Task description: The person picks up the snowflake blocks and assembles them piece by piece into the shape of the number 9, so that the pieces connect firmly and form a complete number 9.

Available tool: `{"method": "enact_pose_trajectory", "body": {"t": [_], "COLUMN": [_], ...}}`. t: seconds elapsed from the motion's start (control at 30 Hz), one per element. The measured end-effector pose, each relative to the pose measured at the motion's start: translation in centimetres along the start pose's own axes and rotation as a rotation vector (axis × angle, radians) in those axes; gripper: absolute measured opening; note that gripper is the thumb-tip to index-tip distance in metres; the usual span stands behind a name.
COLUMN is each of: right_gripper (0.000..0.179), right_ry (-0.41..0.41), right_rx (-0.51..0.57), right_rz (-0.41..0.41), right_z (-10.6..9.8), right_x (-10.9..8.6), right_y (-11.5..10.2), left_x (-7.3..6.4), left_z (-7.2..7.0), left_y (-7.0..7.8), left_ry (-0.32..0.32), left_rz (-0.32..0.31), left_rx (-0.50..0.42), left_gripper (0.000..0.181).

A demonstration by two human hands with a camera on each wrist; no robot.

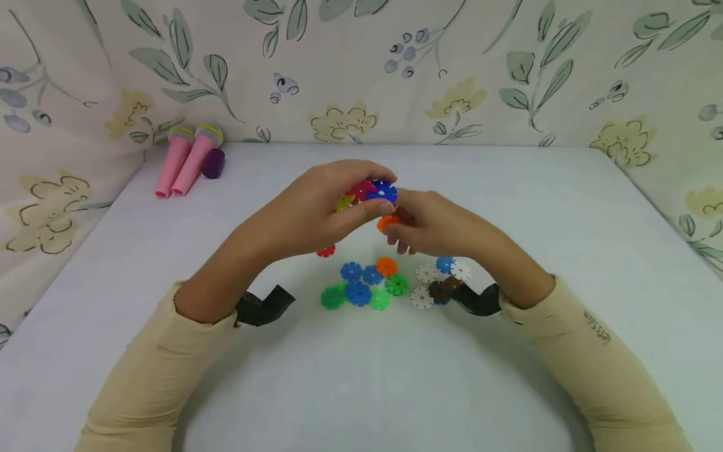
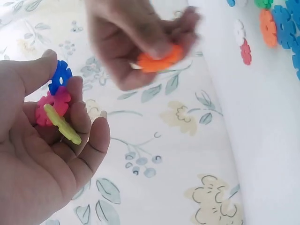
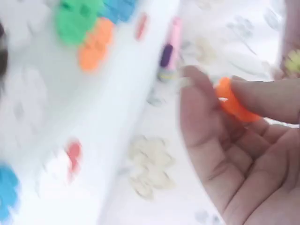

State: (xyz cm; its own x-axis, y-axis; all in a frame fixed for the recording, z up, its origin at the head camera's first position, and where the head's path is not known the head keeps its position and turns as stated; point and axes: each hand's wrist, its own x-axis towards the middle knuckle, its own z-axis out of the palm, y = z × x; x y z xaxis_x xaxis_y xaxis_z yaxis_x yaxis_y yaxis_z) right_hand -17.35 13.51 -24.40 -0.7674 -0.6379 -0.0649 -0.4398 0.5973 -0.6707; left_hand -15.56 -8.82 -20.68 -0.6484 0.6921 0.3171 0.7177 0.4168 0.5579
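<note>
My left hand (image 1: 305,210) holds a short chain of notched plastic discs. The chain runs from a blue disc (image 2: 60,78) through a pink disc (image 2: 51,108) to a yellow disc (image 2: 62,123). Thumb and fingertips pinch its blue end. Close by on the right, my right hand (image 1: 435,220) pinches a single orange disc (image 2: 161,60) between thumb and fingers. In the left wrist view this disc is apart from the chain. Both hands are raised above the white table (image 1: 316,376).
Below the hands lie loose blue discs (image 1: 358,293), green discs (image 1: 396,284) and another orange disc (image 1: 386,266). White discs (image 1: 422,297) and brown discs (image 1: 440,290) lie further right. Two pink toy microphones (image 1: 192,164) and a purple cylinder (image 1: 213,163) sit at the back left.
</note>
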Motion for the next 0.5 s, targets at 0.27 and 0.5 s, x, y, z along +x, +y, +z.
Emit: {"method": "enact_pose_trajectory", "body": {"t": [0.27,0.5], "right_gripper": [0.006,0.005], "right_ry": [0.276,0.317], "right_rx": [0.009,0.016], "right_rz": [-0.153,-0.215], "right_z": [-3.0,-3.2], "right_x": [-3.4,-4.2], "right_y": [-1.5,-2.8], "left_x": [0.2,0.3], "left_z": [0.2,0.2], "left_y": [-0.1,-0.1], "left_ry": [-0.028,-0.044], "left_rz": [-0.102,-0.09], "left_rx": [-0.045,-0.155], "left_gripper": [0.04,0.036]}}
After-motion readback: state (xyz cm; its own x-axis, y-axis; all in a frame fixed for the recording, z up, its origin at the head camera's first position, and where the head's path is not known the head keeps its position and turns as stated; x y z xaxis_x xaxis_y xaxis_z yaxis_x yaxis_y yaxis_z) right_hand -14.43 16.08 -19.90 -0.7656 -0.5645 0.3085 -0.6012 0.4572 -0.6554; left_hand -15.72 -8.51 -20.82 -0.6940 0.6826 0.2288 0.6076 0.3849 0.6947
